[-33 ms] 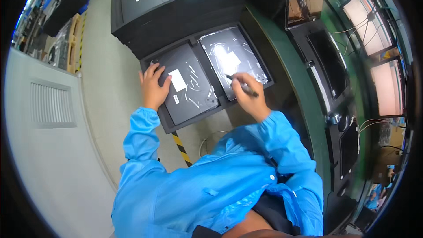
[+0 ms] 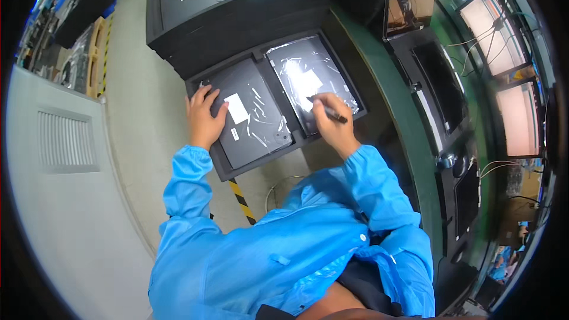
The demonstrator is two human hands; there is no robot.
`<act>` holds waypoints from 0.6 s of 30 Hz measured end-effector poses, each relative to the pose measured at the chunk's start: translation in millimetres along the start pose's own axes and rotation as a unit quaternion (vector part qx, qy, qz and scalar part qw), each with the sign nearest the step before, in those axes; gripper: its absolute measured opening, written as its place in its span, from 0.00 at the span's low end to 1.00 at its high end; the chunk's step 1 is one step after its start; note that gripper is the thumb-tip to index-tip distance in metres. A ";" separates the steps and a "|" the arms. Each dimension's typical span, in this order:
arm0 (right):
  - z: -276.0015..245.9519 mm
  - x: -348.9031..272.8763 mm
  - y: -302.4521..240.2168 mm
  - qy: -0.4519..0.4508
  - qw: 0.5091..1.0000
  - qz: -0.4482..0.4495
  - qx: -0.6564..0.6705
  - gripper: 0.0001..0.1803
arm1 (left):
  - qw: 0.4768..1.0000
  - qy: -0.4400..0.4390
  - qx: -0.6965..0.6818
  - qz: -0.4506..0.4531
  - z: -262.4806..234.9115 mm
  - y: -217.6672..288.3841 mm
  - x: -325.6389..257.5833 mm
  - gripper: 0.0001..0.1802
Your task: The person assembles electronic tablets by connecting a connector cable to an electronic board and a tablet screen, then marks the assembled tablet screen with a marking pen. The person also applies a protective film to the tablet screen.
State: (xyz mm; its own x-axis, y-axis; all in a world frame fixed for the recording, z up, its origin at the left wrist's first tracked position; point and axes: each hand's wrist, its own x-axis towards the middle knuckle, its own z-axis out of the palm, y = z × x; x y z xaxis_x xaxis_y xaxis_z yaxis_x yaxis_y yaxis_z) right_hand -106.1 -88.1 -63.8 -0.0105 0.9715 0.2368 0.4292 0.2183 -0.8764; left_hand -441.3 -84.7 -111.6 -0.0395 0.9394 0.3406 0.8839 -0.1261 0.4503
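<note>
As we look down from the head view, we see our left hand (image 2: 204,120) spread flat, fingers extended and holding nothing, with the palm pressed on the near left corner of a dark laptop (image 2: 252,120) that lies lid up in a plastic bag and carries a white label (image 2: 236,108) near its middle. We find this laptop in the left compartment of a black tray (image 2: 222,169), which rests on a stack of similar black trays (image 2: 237,18) reaching away toward the top of the view. Our right hand (image 2: 333,127) is closed around a black pen (image 2: 327,109), gripped between thumb and fingers, and the pen's tip touches a second bagged laptop (image 2: 308,77) in the right compartment of the same tray, where glare on the plastic washes out part of the surface. Both forearms wear light blue sleeves (image 2: 367,184) gathered at the wrist. Just right of the tray runs the green edge of a workbench (image 2: 391,118), and on it we note a dark open laptop (image 2: 438,92) and, farther right, lit screens (image 2: 521,118) with cables beside them. Below the tray, a yellow and black striped tape (image 2: 242,200) crosses the pale floor.
</note>
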 end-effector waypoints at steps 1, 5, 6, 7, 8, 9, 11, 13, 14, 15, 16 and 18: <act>8.0 9.7 15.8 0.034 0.999 0.014 0.011 0.07 | 1.000 -0.002 -0.008 -0.005 0.3 -1.4 -1.1 0.21; 3.2 14.5 40.5 0.025 0.993 0.114 0.021 0.08 | 0.999 -0.016 -0.040 -0.029 5.1 -8.6 -1.3 0.18; 5.6 14.7 40.8 0.029 0.993 0.111 0.022 0.08 | 0.999 -0.011 -0.044 -0.025 6.0 -9.4 -0.8 0.18; 7.3 15.0 41.2 0.033 0.993 0.108 0.024 0.08 | 0.999 -0.007 -0.047 -0.020 6.4 -9.0 -0.3 0.17; 7.7 15.4 41.1 0.034 0.993 0.111 0.022 0.08 | 0.999 -0.018 -0.033 -0.027 4.5 -8.2 0.0 0.17; 7.5 15.9 40.6 0.023 0.995 0.101 0.011 0.08 | 0.999 -0.021 -0.035 -0.028 3.5 -6.2 0.6 0.17; 6.9 15.7 43.4 0.010 0.995 0.094 0.000 0.08 | 0.998 -0.019 -0.040 -0.040 2.2 -3.5 1.2 0.17; 8.0 14.5 44.9 -0.012 0.994 0.101 0.039 0.08 | 0.998 -0.019 -0.035 -0.041 -2.3 0.3 2.6 0.17; 10.0 11.3 41.7 -0.014 0.994 0.104 0.041 0.08 | 0.999 -0.016 -0.031 -0.041 -3.0 1.9 2.9 0.17; 14.9 8.9 30.6 -0.034 0.989 0.120 0.084 0.08 | 0.998 -0.016 -0.026 -0.046 -1.9 1.4 2.1 0.17; 22.7 4.5 20.3 -0.054 0.981 0.137 0.130 0.08 | 0.999 -0.013 -0.025 -0.035 -1.3 0.2 2.6 0.17; 45.3 -8.8 -3.3 -0.123 0.987 0.032 0.101 0.08 | 0.999 -0.004 -0.034 -0.023 0.5 1.3 3.4 0.16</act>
State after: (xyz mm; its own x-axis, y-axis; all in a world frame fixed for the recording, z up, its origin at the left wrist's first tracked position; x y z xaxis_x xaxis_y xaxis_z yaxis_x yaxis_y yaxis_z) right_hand -148.3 -93.2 -82.0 -0.2195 0.9713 0.0916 0.2474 0.1462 -0.9578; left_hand -440.1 -81.5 -110.2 -0.0752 0.9474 0.3110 0.8471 -0.1038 0.5211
